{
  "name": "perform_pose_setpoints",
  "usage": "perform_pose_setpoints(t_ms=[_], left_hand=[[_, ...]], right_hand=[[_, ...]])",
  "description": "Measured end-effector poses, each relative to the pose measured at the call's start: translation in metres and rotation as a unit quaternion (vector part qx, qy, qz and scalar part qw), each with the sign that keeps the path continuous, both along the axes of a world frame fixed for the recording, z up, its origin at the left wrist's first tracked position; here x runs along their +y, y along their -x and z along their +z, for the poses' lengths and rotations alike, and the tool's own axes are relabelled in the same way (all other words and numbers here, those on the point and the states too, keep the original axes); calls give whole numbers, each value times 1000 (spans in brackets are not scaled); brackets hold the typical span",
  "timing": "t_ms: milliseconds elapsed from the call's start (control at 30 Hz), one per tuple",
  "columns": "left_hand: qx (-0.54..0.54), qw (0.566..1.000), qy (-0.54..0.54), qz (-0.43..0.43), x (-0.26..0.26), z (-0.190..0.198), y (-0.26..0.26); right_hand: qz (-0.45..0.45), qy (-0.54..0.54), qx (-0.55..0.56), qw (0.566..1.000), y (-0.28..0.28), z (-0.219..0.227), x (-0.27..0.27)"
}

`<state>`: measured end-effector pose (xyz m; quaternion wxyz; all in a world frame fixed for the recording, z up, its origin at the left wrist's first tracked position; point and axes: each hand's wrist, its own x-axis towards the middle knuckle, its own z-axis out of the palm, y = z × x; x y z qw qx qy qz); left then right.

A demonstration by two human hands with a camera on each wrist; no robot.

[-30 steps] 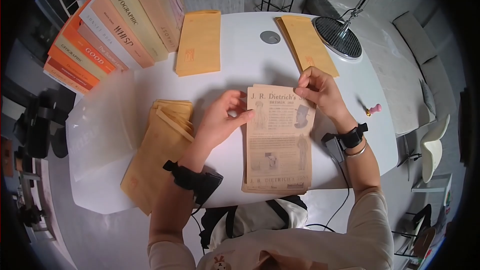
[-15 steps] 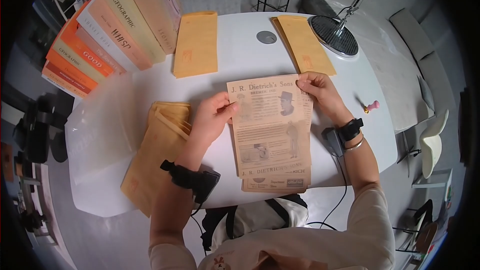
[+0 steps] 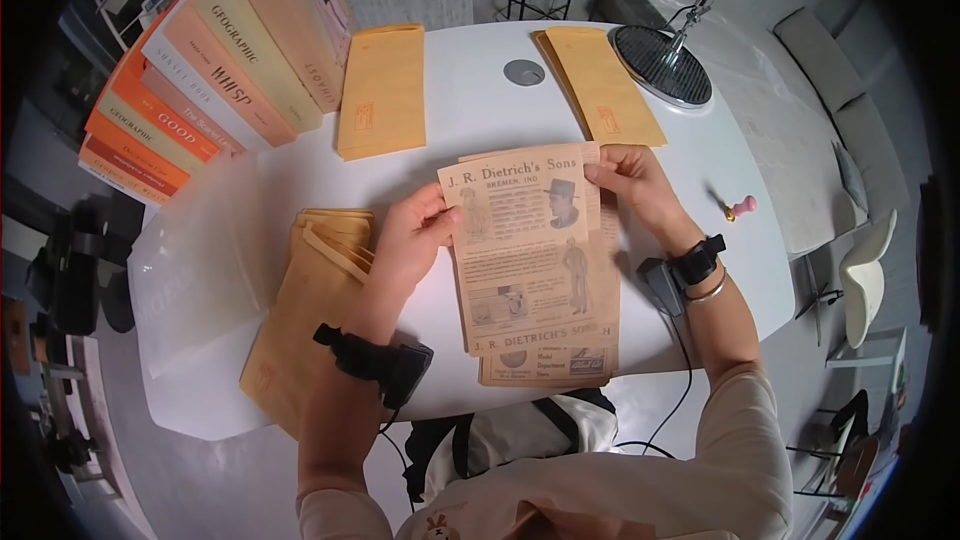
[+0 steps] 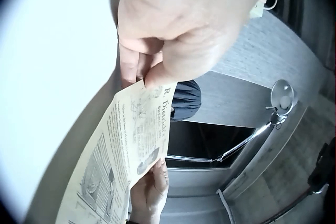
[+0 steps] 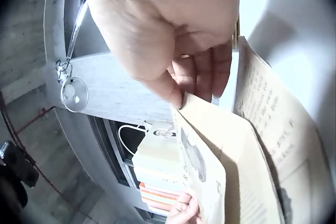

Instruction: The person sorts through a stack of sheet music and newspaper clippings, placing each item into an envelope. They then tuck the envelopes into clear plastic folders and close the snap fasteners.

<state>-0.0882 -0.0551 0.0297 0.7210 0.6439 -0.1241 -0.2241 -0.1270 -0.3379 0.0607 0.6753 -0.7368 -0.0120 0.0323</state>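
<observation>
A yellowed printed sheet (image 3: 515,250), headed "J. R. Dietrich's Sons", is held up between both hands. My left hand (image 3: 412,232) pinches its left edge between thumb and fingers. At the upper right corner, my right hand (image 3: 638,183) grips it between thumb and fingertips. Beneath lie more printed sheets (image 3: 550,370), stacked near the table's front edge and mostly covered. The right wrist view shows the held paper (image 5: 207,171) raised away from the sheets below (image 5: 278,119). In the left wrist view the paper (image 4: 118,150) slants down from the left thumb.
Brown envelopes (image 3: 300,320) lie fanned beside my left forearm. Two further envelope piles stand at the back left (image 3: 383,90) and back right (image 3: 610,85), the latter near a lamp base (image 3: 660,65). Also around are books (image 3: 235,50), a clear plastic sleeve (image 3: 195,270) and a pink-handled stamp (image 3: 743,208).
My left hand has taken hold of the sheet's left edge. The top sheet has been lifted and shifted left off the stack, exposing the sheets under it. My right hand keeps its corner grip.
</observation>
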Motion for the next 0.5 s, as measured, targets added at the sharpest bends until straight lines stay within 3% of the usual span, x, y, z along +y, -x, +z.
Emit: perform_pose_setpoints(t_ms=[500], left_hand=[[-7,1000,17,10,4,0,-2]], right_hand=[[39,3,-113,993,-3,-13,-2]])
